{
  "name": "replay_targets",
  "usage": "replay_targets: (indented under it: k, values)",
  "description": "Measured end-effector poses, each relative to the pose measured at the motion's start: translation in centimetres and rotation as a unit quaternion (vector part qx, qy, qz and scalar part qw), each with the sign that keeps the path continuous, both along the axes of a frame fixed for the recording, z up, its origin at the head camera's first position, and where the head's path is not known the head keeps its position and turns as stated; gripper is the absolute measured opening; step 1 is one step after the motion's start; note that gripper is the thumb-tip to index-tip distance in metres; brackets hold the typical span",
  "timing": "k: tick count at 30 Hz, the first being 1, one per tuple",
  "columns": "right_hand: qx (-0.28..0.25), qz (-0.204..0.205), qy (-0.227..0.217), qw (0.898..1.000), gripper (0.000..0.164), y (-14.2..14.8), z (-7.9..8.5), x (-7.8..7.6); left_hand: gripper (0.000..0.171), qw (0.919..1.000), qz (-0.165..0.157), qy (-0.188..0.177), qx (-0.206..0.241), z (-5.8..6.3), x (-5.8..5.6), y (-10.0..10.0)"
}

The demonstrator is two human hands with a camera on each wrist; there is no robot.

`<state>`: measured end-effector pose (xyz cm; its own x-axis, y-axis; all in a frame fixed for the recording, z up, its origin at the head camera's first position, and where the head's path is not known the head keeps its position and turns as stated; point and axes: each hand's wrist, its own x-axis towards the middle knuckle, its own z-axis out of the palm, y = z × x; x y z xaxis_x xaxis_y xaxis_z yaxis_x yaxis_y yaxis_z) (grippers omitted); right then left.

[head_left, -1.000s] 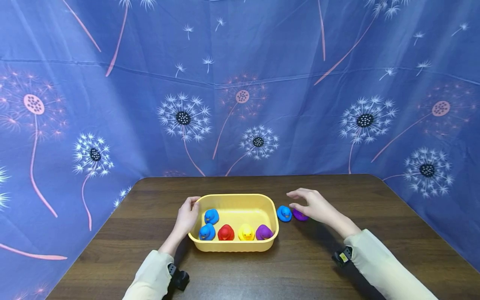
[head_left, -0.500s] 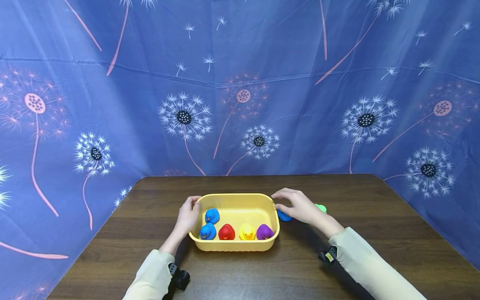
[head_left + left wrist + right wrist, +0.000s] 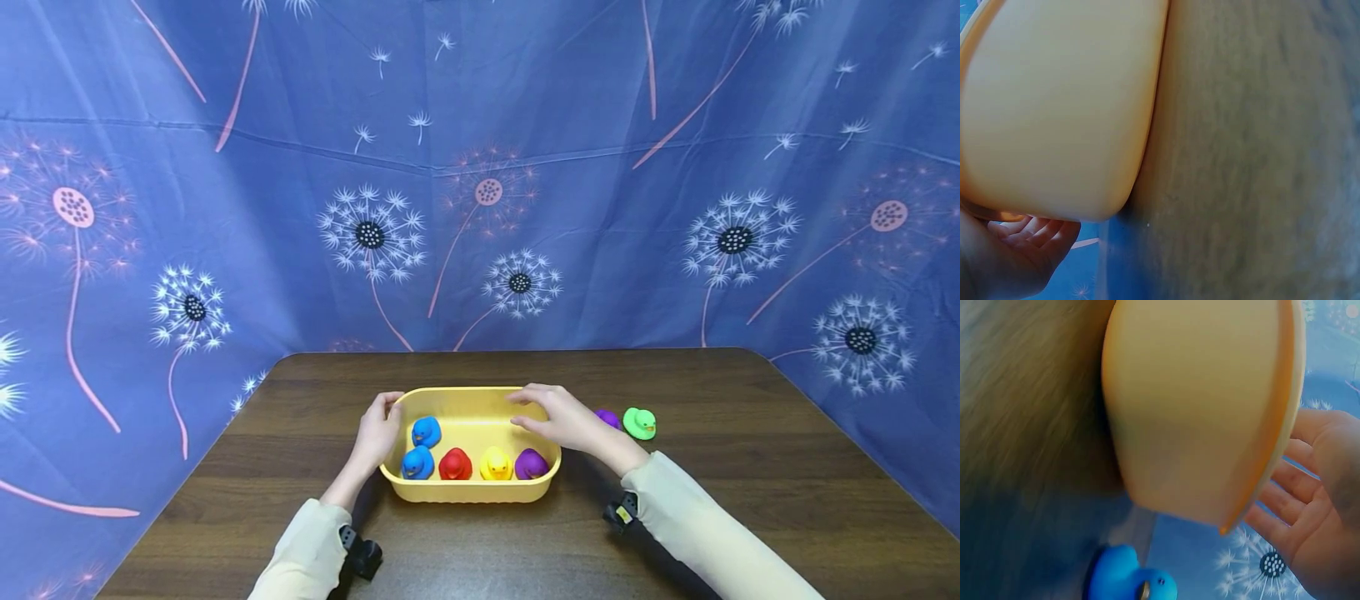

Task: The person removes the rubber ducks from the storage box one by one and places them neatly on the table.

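A yellow plastic tub [image 3: 480, 493] stands on the table. My left hand [image 3: 377, 429] grips its left end at the rim; the left wrist view shows those fingers [image 3: 1054, 234] curled behind the wall. Inside sit two blue rubber ducks [image 3: 426, 432], a red duck [image 3: 455, 465], a yellow duck [image 3: 496, 463] and a purple duck [image 3: 531, 464]. Over the tub's right end hovers my right hand [image 3: 561, 419], thumb and fingers apart, with nothing visible between them. Below it, another blue duck [image 3: 1116, 575] shows in the right wrist view; the hand hides it from the head view.
On the brown wooden table [image 3: 720, 492], right of my right hand, are another purple duck [image 3: 609, 417], partly hidden, and a green duck [image 3: 640, 423]. A blue cloth with dandelions [image 3: 600, 208] hangs behind the table.
My right hand has moved left from above the purple duck, past the blue duck, to over the tub's right end. The green duck has come into sight. My left hand stays on the tub.
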<state>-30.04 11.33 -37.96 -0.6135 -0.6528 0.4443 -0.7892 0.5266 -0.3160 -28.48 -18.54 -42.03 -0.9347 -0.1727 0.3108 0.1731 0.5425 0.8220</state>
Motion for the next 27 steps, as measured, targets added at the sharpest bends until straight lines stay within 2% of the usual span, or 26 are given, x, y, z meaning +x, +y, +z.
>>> replay_targets:
  k: [19, 27]
  values:
    - [0.016, 0.011, -0.043, 0.999, 0.034, -5.1, 0.3, 1.1, 0.027, 0.9999, 0.001, 0.000, 0.014, 0.0, 0.1, 0.1]
    - [0.022, 0.020, -0.069, 0.997, 0.035, -7.0, 0.1, 1.2, 0.027, 0.9999, 0.002, -0.006, 0.014, 0.0, 0.1, 0.1]
